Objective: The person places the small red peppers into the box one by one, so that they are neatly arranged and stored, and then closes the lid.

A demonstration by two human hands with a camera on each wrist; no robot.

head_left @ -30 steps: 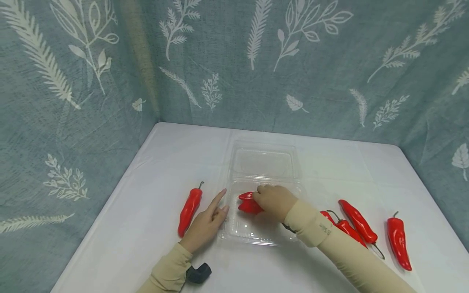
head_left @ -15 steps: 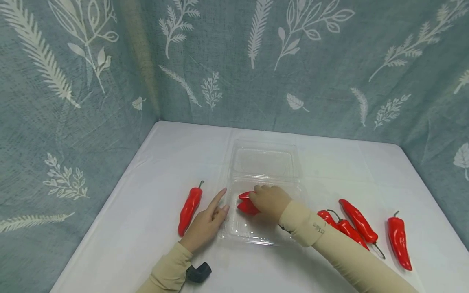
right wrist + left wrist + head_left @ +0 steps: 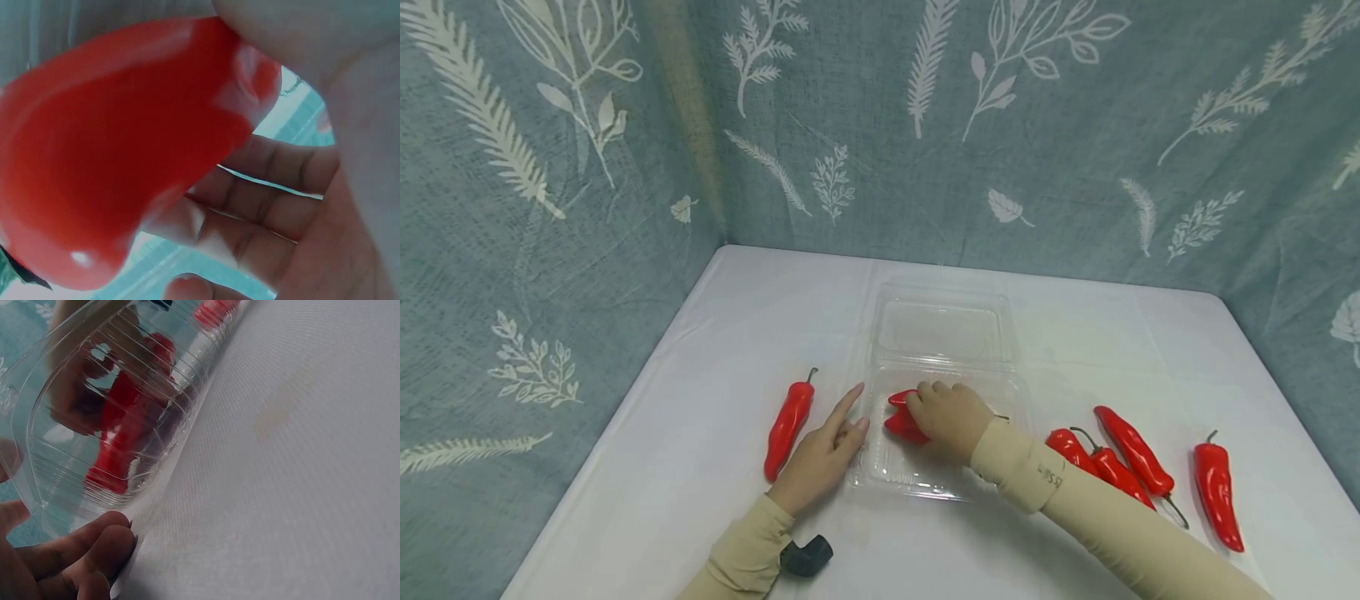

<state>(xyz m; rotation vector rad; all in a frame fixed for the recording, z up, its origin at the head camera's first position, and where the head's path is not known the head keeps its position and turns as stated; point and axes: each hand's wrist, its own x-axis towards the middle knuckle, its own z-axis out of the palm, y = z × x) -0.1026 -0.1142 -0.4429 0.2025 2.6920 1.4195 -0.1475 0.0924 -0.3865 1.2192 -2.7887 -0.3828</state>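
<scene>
A clear plastic clamshell box (image 3: pixel 917 487) lies with its lid folded back. My right hand (image 3: pixel 951 417) is over its base and grips a red chili pepper (image 3: pixel 119 144) between thumb and fingers. Red pepper tips (image 3: pixel 904 427) show left of that hand; the rest is hidden under it. A stem pokes out at its right. My left hand (image 3: pixel 820 458) rests at the box's left edge, index finger straight. In the left wrist view its fingertips (image 3: pixel 115 540) are against the box's lower corner, and red pepper (image 3: pixel 125 419) shows through the wall.
One red pepper (image 3: pixel 790 425) lies left of the left hand. Several more lie right of the box, among them one pepper (image 3: pixel 1135 450) beside the right sleeve and another (image 3: pixel 1217 496) farther right. The lid (image 3: pixel 943 325) extends toward the back of the white table (image 3: pixel 775 292).
My right hand has shifted slightly to the left inside the box, and a stem now shows at its right. The left hand stays in place.
</scene>
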